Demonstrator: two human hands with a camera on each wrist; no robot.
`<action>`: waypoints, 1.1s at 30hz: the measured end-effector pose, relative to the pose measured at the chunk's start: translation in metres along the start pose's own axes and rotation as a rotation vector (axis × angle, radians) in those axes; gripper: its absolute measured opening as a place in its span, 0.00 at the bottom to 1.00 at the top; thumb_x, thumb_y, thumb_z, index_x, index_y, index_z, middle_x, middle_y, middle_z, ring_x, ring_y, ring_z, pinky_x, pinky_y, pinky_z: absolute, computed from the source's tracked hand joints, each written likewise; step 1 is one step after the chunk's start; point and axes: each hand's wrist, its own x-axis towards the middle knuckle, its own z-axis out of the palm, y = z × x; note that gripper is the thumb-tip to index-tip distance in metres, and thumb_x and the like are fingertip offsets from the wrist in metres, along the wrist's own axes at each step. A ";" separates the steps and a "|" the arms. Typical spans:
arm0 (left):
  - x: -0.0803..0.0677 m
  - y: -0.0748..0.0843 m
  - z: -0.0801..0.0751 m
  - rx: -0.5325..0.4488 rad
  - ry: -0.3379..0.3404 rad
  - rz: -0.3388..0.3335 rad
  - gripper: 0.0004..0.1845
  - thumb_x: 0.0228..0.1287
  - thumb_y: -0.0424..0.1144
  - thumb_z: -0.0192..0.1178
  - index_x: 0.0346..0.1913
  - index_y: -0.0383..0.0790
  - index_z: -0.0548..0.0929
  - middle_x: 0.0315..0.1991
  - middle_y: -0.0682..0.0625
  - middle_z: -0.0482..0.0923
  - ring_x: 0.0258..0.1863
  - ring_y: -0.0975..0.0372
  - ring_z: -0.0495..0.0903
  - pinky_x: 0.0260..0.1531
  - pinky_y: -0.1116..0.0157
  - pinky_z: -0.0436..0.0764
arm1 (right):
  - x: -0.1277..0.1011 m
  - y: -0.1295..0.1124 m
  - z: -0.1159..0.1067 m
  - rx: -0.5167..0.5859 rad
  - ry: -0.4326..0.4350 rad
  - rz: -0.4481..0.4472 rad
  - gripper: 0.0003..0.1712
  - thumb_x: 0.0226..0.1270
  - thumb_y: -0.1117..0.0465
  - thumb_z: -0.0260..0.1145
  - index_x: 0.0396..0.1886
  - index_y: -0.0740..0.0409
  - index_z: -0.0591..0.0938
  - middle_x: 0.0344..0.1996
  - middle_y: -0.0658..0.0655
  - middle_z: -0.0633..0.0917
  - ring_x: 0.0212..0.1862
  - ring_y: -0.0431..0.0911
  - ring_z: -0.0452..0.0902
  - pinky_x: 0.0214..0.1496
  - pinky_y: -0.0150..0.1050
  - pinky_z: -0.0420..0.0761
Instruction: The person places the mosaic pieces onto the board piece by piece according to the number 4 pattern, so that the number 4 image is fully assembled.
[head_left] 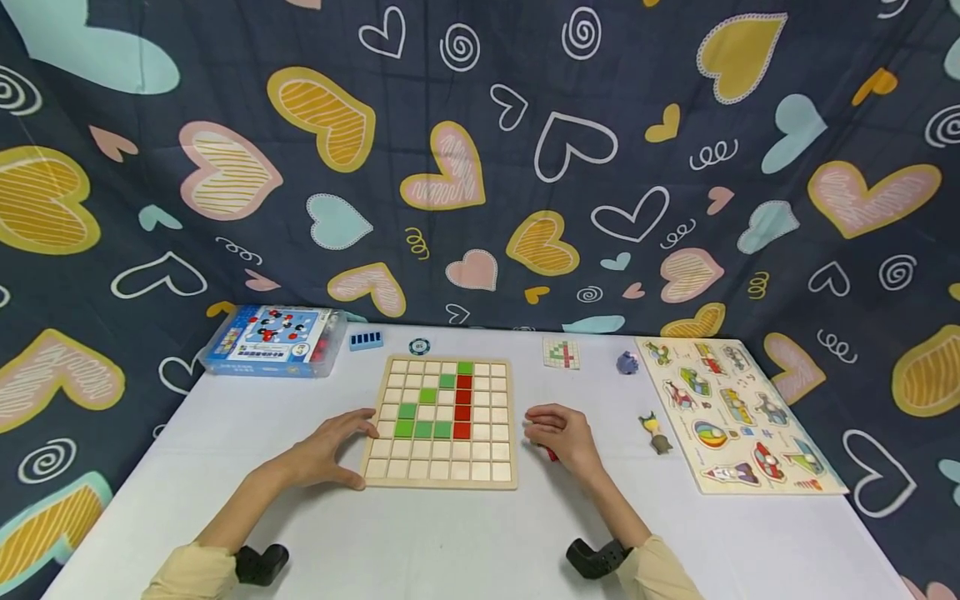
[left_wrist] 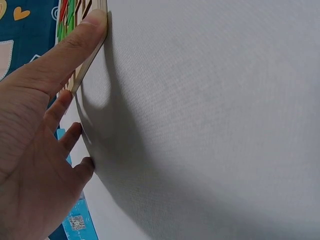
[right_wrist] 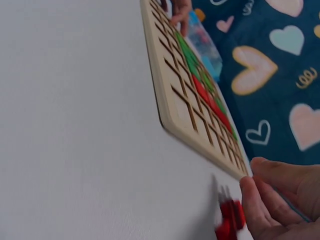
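Observation:
A square wooden grid board (head_left: 450,483) lies on the table, with several green tiles (head_left: 427,395) and a column of red tiles (head_left: 462,398) in its cells. At the board's left side is my left hand (head_left: 330,450); its thumb (left_wrist: 92,22) touches the edge near the close corner, the other fingers spread along that side. Just off the board's right edge hovers my right hand (head_left: 562,433), fingers bent loosely and thumb near the fingertips, with nothing visible between them. Below it lies a small red object (right_wrist: 231,217), blurred and partly covered by the hand.
At the back left are a clear plastic box (head_left: 273,342), a blue block (head_left: 366,341) and a round chip (head_left: 419,346). A small pattern card (head_left: 561,353) and purple figure (head_left: 627,362) stand back right. Two small figures (head_left: 657,433) lie beside a wooden picture puzzle (head_left: 738,417).

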 end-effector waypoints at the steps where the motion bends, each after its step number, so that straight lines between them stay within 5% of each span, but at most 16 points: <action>1: 0.000 0.000 0.000 0.000 -0.001 -0.002 0.33 0.41 0.44 0.77 0.52 0.46 0.74 0.69 0.33 0.58 0.67 0.34 0.52 0.63 0.34 0.52 | 0.000 0.000 -0.004 -0.007 0.010 0.011 0.15 0.55 0.77 0.68 0.45 0.73 0.81 0.41 0.70 0.84 0.42 0.56 0.84 0.40 0.35 0.84; 7: 0.000 0.001 -0.001 -0.006 0.000 -0.005 0.33 0.41 0.44 0.77 0.52 0.46 0.74 0.69 0.33 0.58 0.68 0.34 0.52 0.63 0.33 0.52 | -0.007 0.004 -0.032 -0.086 0.024 0.024 0.16 0.57 0.74 0.68 0.47 0.71 0.81 0.43 0.68 0.84 0.44 0.56 0.83 0.44 0.35 0.83; 14: 0.000 0.001 0.000 -0.005 0.004 -0.002 0.33 0.40 0.44 0.77 0.52 0.46 0.74 0.69 0.33 0.58 0.67 0.33 0.52 0.62 0.33 0.53 | -0.013 0.011 -0.055 -0.152 -0.085 0.017 0.17 0.58 0.74 0.67 0.49 0.72 0.79 0.45 0.68 0.84 0.43 0.53 0.83 0.44 0.30 0.82; 20: 0.000 -0.001 0.000 -0.013 0.005 0.007 0.33 0.40 0.44 0.77 0.52 0.45 0.74 0.69 0.33 0.58 0.67 0.34 0.52 0.63 0.34 0.52 | -0.015 0.015 -0.059 -0.227 -0.196 -0.041 0.17 0.56 0.73 0.69 0.46 0.72 0.80 0.42 0.67 0.84 0.39 0.51 0.81 0.40 0.29 0.81; 33: -0.001 0.000 -0.001 -0.008 0.004 0.013 0.33 0.41 0.45 0.77 0.52 0.46 0.74 0.69 0.33 0.58 0.67 0.34 0.52 0.63 0.34 0.52 | -0.020 0.019 -0.057 -0.313 -0.150 -0.053 0.14 0.52 0.75 0.71 0.41 0.68 0.83 0.35 0.60 0.86 0.35 0.44 0.80 0.36 0.29 0.81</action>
